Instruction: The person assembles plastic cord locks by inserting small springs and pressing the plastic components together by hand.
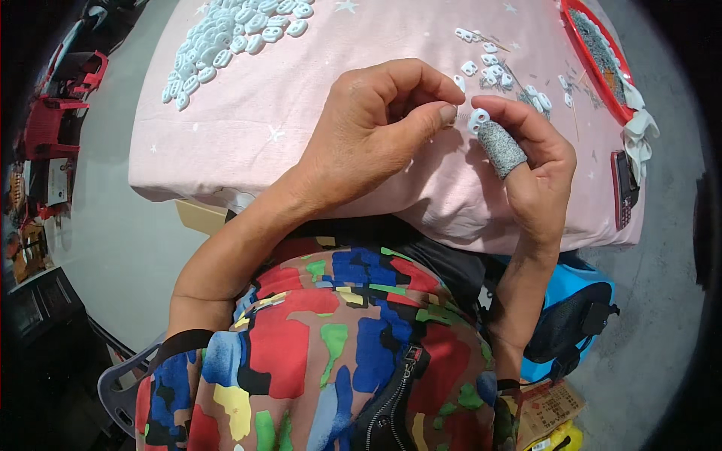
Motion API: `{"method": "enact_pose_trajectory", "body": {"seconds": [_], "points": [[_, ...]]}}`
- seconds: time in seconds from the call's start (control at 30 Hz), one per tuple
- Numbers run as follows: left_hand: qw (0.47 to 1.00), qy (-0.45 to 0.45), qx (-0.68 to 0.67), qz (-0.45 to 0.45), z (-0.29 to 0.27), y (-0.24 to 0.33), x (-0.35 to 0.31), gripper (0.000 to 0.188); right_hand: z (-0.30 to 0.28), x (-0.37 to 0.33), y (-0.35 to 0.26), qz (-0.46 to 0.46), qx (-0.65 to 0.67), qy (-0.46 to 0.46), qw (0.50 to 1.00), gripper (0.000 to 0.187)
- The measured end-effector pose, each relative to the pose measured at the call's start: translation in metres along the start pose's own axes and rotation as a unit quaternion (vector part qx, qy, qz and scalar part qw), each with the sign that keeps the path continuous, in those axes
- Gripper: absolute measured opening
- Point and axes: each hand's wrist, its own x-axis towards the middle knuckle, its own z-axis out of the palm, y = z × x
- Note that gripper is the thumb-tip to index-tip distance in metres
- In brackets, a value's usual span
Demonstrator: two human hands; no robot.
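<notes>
Above the pink tablecloth [218, 146] my left hand [368, 124] is closed in a pinch, thumb against fingertips. What it pinches is too small to make out; a thin greyish bit shows near the tips. Just right of it, my right hand [545, 154] grips a small white plastic piece [477, 119] with holes between thumb and fingers. A speckled grey finger sleeve [501, 149] covers that thumb. The white piece and the left fingertips are close, with a narrow gap. Beyond the hands lie several similar white pieces [492, 74] among tiny grey metal-looking bits [519, 92].
A large heap of white plastic pieces [233, 34] lies at the far left of the table. At the right stand a red tray [594, 64] of small grey parts, crumpled white plastic [639, 139] and a keypad phone [623, 188]. A blue bag [571, 316] sits below the table edge.
</notes>
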Motion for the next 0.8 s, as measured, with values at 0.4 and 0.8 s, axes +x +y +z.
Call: {"method": "enact_pose_trajectory", "body": {"seconds": [0.4,0.8], "points": [[1.000,-0.010,-0.013,0.002,0.0012,-0.0023,0.0008,0.018,0.0025,0.0035,-0.0001,0.003,0.025,-0.022,0.999,0.028],[0.996,0.003,-0.074,-0.039,-0.0025,0.0025,0.0026,0.018,0.0019,0.0091,-0.0029,-0.007,0.037,-0.038,0.999,0.030]]}}
